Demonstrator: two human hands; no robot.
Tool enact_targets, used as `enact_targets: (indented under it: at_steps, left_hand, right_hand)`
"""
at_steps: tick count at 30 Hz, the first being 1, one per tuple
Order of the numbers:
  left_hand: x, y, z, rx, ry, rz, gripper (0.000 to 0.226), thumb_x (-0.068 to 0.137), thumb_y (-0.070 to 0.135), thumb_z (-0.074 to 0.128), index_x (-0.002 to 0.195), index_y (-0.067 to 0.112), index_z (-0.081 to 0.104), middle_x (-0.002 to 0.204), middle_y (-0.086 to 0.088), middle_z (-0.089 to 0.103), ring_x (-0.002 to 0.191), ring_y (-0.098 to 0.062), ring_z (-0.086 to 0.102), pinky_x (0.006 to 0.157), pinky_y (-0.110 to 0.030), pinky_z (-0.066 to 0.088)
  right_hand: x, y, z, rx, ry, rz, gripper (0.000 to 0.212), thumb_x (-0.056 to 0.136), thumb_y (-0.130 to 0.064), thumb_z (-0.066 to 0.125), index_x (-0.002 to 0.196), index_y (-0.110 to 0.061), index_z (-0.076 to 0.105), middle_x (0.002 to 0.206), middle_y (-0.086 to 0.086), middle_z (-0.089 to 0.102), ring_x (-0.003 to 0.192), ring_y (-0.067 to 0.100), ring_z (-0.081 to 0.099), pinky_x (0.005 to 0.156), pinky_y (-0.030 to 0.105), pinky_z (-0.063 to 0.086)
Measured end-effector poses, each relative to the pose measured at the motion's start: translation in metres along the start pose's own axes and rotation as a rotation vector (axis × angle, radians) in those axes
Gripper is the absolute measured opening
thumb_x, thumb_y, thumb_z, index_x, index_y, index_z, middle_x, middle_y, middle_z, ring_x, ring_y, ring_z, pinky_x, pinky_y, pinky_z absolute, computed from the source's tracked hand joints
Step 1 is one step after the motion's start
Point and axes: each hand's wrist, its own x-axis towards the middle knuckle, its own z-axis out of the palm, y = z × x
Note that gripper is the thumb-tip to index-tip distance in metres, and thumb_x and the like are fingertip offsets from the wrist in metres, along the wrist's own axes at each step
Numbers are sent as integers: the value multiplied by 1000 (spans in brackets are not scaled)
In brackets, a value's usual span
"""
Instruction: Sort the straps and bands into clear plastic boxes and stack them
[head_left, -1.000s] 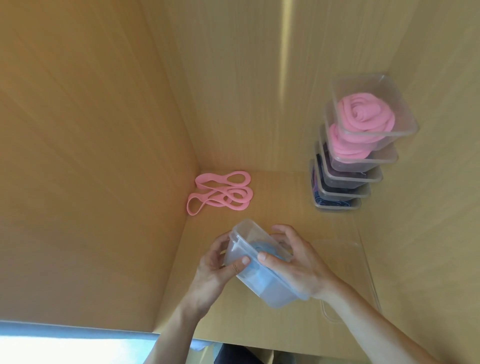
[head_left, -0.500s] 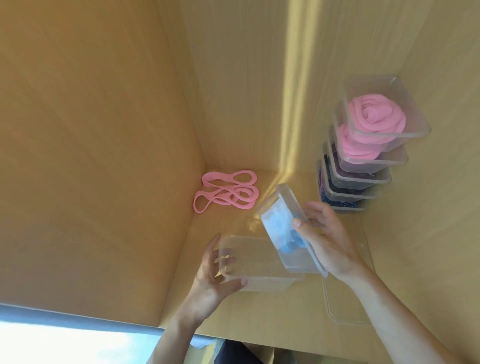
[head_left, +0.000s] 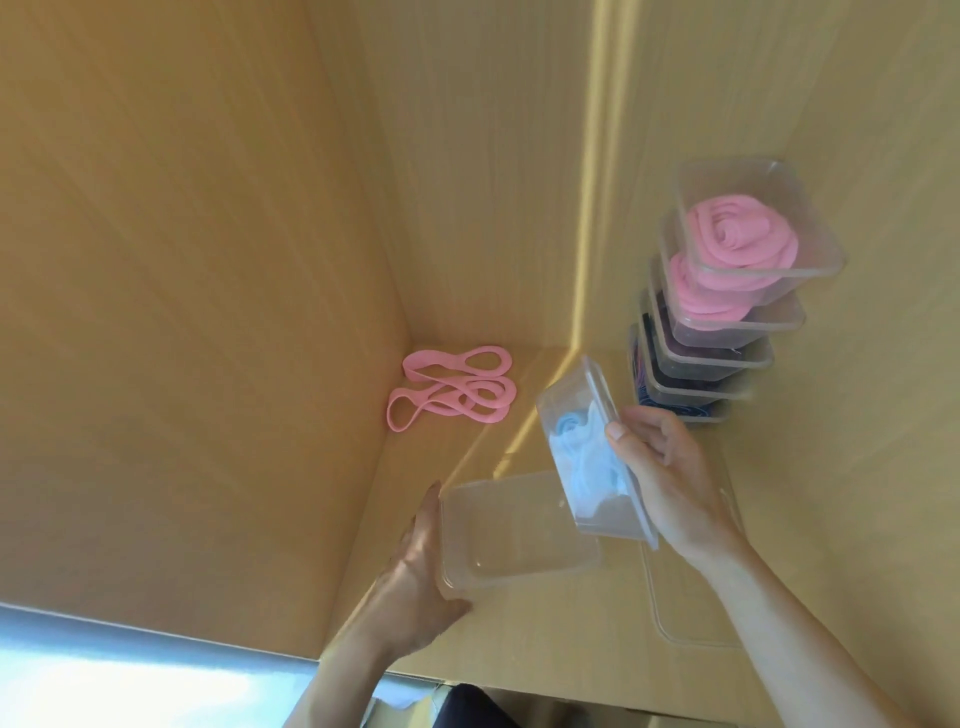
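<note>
While the two clear boxes have just come apart, each hand now carries one.
Far beyond the left hand (head_left: 415, 582) lie loose pink looped bands (head_left: 452, 387); that hand grips an empty clear plastic box (head_left: 511, 530). Beside it, the right hand (head_left: 670, 467) pinches the tilted clear plastic box of pale blue strap (head_left: 587, 452) (lifted out a moment ago), likely bound for the five-box stack (head_left: 727, 291) beyond it.

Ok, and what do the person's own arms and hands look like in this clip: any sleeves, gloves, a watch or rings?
Both are bare. The left hand and right hand show no gloves, and no rings are visible. Both forearms run bare to the frame edge, with no sleeves, watch or wristband in view.
</note>
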Motion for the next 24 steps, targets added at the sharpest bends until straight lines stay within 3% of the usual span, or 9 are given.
enact_targets:
  at_steps: [2,3,7,9,11,13,16,20,24]
  left_hand:
    - [-4,7,-11,112,-22,14,129,74,11,73,147,60,-22,164,25,-8,155,-13,10,115,-45,37]
    - [-5,14,-16,138,24,57,124,75,8,69,149,58,-16,163,25,-9,155,-12,6,114,-42,38]
    - [-12,64,-27,64,387,314,73,78,23,58,145,40,36,144,20,34,138,-4,29,106,-24,35]
    - [-11,92,-26,-3,441,364,56,82,30,58,136,37,45,126,24,45,124,-6,42,96,-21,38]
    - [-9,118,-22,-101,362,377,54,85,48,59,136,42,42,116,24,51,114,-8,52,89,-23,44]
    - [-5,140,-16,-129,231,381,69,80,72,61,139,52,30,117,26,51,107,-4,58,85,-27,50]
    - [-2,164,-9,-93,148,385,86,66,86,66,132,68,14,123,30,53,105,5,59,85,-33,54]
    - [1,178,-8,-88,165,422,94,66,85,67,130,74,0,125,39,47,108,11,55,87,-34,54]
    - [5,183,-11,-296,120,450,94,71,58,75,140,65,12,121,32,55,107,2,61,86,-22,53]
  right_hand:
    - [0,0,-1,18,4,2,47,72,-61,69,110,-35,59,110,-15,69,97,-8,66,72,13,52]
    - [0,0,-1,28,7,3,45,74,-57,69,110,-32,60,109,-13,70,95,-7,66,71,11,51]
    - [-1,-6,-2,82,46,-2,44,77,-54,65,109,-24,63,99,-16,71,88,-10,65,67,3,46]
    - [-1,-13,0,93,64,-13,43,78,-54,63,107,-23,63,94,-21,71,86,-15,63,66,0,42]
    - [-1,-20,2,115,77,-17,43,77,-54,63,107,-23,63,94,-26,71,86,-17,62,67,-2,41]
    - [-2,-29,5,126,88,-23,44,77,-57,63,106,-25,64,92,-34,68,87,-20,60,67,-3,40]
    - [-4,-45,8,151,147,-12,51,72,-63,66,106,-26,64,93,-24,72,85,-16,62,65,2,43]
    - [-10,-64,5,146,164,29,66,70,-76,71,114,-28,60,113,-16,66,105,-5,61,79,17,43]
    - [-18,-77,-4,125,163,-126,48,76,-71,66,108,-35,63,107,-23,66,107,-6,59,92,18,45]
